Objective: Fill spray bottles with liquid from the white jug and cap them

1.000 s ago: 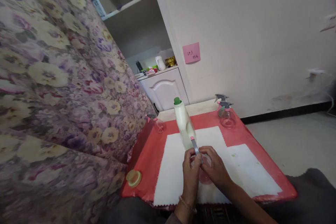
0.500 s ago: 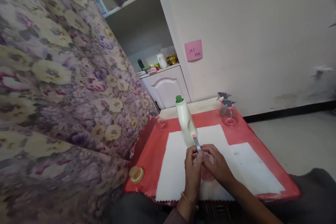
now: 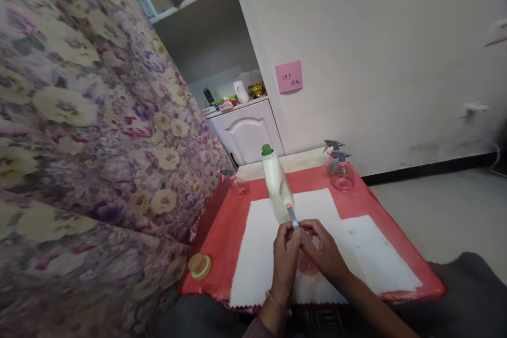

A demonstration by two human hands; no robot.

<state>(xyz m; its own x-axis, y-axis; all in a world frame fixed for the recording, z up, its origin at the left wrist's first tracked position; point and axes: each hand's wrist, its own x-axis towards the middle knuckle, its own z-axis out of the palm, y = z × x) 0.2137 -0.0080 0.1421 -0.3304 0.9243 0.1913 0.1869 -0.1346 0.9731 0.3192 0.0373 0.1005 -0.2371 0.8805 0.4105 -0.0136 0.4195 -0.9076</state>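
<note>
Both hands meet at the grey-and-pink trigger head of a clear spray bottle (image 3: 308,264) that stands on the white cloth (image 3: 253,253). My left hand (image 3: 285,247) has its fingers closed round the grey spray head (image 3: 292,217), whose pink nozzle points away from me. From the other side my right hand (image 3: 325,251) curls its fingers at the neck of the same bottle. The hands hide most of the neck. Just beyond them stands a pale green jug-like bottle (image 3: 274,182) with a handle and a green spout at its mouth.
A red cover (image 3: 222,227) lies over the table. Spray bottles stand at the back right (image 3: 343,177) and back left (image 3: 239,186). A yellowish cap (image 3: 200,266) lies at the front left. A floral curtain (image 3: 99,142) hangs on the left, near shelves (image 3: 245,103).
My view has shifted slightly, so everything sits a little further left. Both hands stay at the spray head, with only slight finger movement.
</note>
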